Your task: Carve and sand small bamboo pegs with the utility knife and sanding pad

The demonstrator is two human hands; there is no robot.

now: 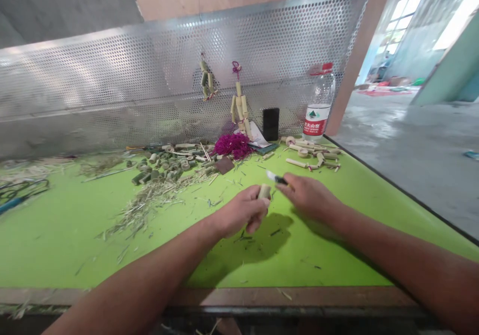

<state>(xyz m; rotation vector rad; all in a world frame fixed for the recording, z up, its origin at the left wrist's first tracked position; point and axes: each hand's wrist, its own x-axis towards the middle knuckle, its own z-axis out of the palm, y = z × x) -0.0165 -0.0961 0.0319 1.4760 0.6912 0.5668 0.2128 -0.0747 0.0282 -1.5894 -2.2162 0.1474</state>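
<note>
My left hand (pixel 242 214) is closed around a short pale bamboo piece (pixel 264 191), held just above the green table top (pixel 67 235). My right hand (pixel 305 193) grips a small knife (pixel 274 177) whose blade points left, close to the top of the bamboo piece. Both hands hover over the middle of the table, a little apart from each other.
Cut green bamboo segments (pixel 160 167) and shavings (pixel 145 205) lie at the back left. Purple string (pixel 234 145), a dark phone (pixel 270 124), a water bottle (pixel 318 106) and pale bamboo pieces (pixel 312 155) stand by the perforated metal panel (pixel 112 85), where two bamboo figures (pixel 239 106) hang.
</note>
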